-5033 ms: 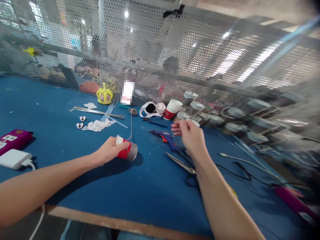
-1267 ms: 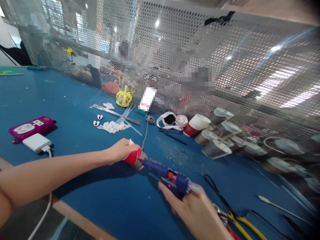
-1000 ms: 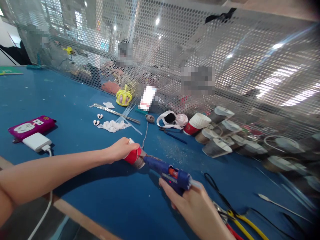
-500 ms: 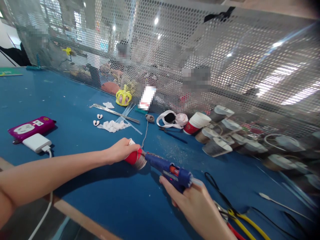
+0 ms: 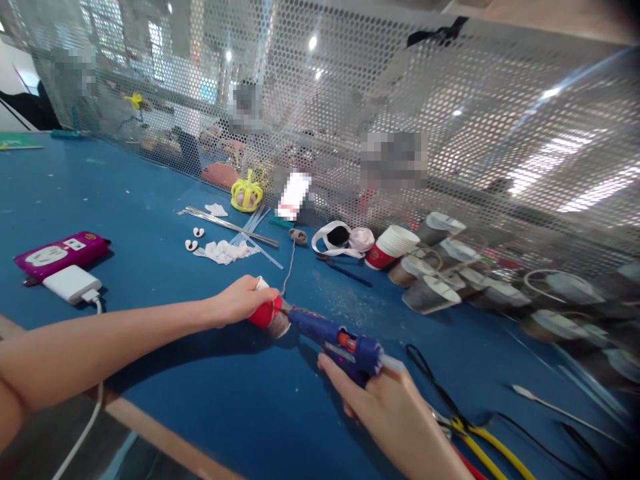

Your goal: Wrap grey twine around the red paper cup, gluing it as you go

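My left hand (image 5: 241,300) is wrapped round a red and white paper cup (image 5: 262,316), tilted over the blue table. Grey-brown yarn covers the end of the cup toward the right, and a strand of yarn (image 5: 289,270) runs from it to a small yarn ball (image 5: 299,237). A blue hot glue gun (image 5: 333,337) is gripped in my right hand (image 5: 377,407), its nozzle at the yarn-wound part of the cup. A clear glue stick sticks out of the gun's back. Whether the nozzle touches the yarn I cannot tell.
Behind stands a perforated metal screen (image 5: 340,87). Yarn-wrapped cups (image 5: 431,293) and stacked paper cups (image 5: 393,247) line the right. Pliers (image 5: 475,440) lie near my right hand. A power bank (image 5: 73,285), purple pouch (image 5: 63,255), yellow crown (image 5: 247,193) and lit phone (image 5: 294,197) are also there.
The view has shifted very slightly. Both hands, the cup and the glue gun keep nearly the same positions relative to each other.
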{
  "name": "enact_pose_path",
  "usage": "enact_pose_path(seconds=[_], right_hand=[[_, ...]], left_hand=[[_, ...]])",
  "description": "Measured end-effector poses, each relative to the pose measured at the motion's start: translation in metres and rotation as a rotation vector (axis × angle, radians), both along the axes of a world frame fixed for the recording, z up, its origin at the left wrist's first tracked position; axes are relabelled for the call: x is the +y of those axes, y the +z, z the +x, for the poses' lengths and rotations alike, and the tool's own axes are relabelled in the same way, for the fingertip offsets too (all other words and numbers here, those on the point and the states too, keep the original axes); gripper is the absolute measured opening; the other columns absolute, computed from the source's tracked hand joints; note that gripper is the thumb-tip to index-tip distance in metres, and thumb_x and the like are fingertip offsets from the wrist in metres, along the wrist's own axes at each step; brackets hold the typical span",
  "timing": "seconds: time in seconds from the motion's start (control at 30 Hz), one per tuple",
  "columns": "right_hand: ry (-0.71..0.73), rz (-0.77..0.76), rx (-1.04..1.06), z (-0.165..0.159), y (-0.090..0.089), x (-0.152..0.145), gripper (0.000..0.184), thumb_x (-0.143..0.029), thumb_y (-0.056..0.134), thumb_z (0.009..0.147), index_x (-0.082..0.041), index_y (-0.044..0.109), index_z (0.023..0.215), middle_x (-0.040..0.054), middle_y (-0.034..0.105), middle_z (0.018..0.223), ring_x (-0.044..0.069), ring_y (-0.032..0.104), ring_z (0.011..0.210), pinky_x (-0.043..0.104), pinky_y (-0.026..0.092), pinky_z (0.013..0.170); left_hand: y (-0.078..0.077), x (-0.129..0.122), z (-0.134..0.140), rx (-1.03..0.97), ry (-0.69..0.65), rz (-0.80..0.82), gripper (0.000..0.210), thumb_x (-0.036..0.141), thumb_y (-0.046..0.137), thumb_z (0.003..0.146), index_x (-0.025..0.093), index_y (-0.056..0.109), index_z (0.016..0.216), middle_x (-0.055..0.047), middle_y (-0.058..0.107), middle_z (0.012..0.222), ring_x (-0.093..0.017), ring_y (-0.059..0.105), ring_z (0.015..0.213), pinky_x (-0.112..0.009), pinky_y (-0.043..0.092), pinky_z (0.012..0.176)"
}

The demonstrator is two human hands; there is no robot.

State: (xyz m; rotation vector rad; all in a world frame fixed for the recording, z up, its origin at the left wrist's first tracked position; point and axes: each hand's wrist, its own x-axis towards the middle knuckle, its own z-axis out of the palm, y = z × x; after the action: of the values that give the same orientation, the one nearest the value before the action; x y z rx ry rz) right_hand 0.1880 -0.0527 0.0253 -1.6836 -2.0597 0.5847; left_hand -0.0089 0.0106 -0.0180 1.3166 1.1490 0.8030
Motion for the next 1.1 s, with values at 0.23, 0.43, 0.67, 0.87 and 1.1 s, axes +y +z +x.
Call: enact_pose_path(seconds=[0.23, 0.43, 0.67, 0.87, 1.1], right_hand=[[0.059, 0.087, -0.029, 0.002, -0.003, 0.002, 0.032, -0.04, 0.048, 0.075, -0.02, 0.053, 0.05, -0.0024, 0.047, 0.033, 0.012, 0.045, 0.03, 0.022, 0.036, 0.031], [0.055, 0.009, -0.059, 0.008, -0.003, -0.001, 0.031, -0.041, 0.049, 0.075, -0.019, 0.058, 0.055, -0.0004, 0.054, 0.039, 0.013, 0.051, 0.032, 0.022, 0.04, 0.033], [0.05, -0.043, -0.002, 0.007, -0.001, 0.005, 0.027, -0.041, 0.049, 0.073, -0.018, 0.059, 0.062, 0.0016, 0.059, 0.046, 0.014, 0.052, 0.035, 0.022, 0.041, 0.035], [-0.03, -0.102, -0.01, 0.001, 0.006, 0.001, 0.028, -0.042, 0.045, 0.074, -0.019, 0.051, 0.058, -0.0001, 0.052, 0.041, 0.014, 0.051, 0.035, 0.023, 0.041, 0.036], [-0.032, -0.082, -0.023, 0.002, 0.008, 0.004, 0.027, -0.04, 0.043, 0.075, -0.019, 0.05, 0.06, -0.0024, 0.046, 0.038, 0.013, 0.049, 0.034, 0.022, 0.04, 0.037]], left_hand=[[0.001, -0.001, 0.0, 0.005, 0.028, -0.001, 0.032, 0.042, 0.047, 0.068, 0.011, 0.054, 0.061, 0.002, 0.045, 0.051, -0.01, 0.038, 0.048, -0.023, 0.028, 0.048], [0.0, -0.001, 0.001, 0.018, 0.005, 0.014, 0.032, 0.043, 0.046, 0.068, 0.013, 0.051, 0.058, 0.002, 0.044, 0.051, -0.009, 0.036, 0.047, -0.022, 0.027, 0.047], [0.0, -0.001, -0.001, 0.199, -0.029, 0.145, 0.034, 0.043, 0.044, 0.071, 0.013, 0.047, 0.055, 0.002, 0.038, 0.051, -0.009, 0.03, 0.049, -0.021, 0.022, 0.044], [0.0, -0.002, -0.003, 0.269, -0.059, 0.177, 0.039, 0.046, 0.041, 0.073, 0.012, 0.053, 0.06, 0.002, 0.038, 0.053, -0.01, 0.029, 0.05, -0.022, 0.024, 0.044], [-0.001, -0.003, -0.004, 0.265, -0.057, 0.188, 0.037, 0.046, 0.04, 0.073, 0.014, 0.046, 0.057, 0.003, 0.034, 0.052, -0.009, 0.027, 0.05, -0.022, 0.023, 0.045]])
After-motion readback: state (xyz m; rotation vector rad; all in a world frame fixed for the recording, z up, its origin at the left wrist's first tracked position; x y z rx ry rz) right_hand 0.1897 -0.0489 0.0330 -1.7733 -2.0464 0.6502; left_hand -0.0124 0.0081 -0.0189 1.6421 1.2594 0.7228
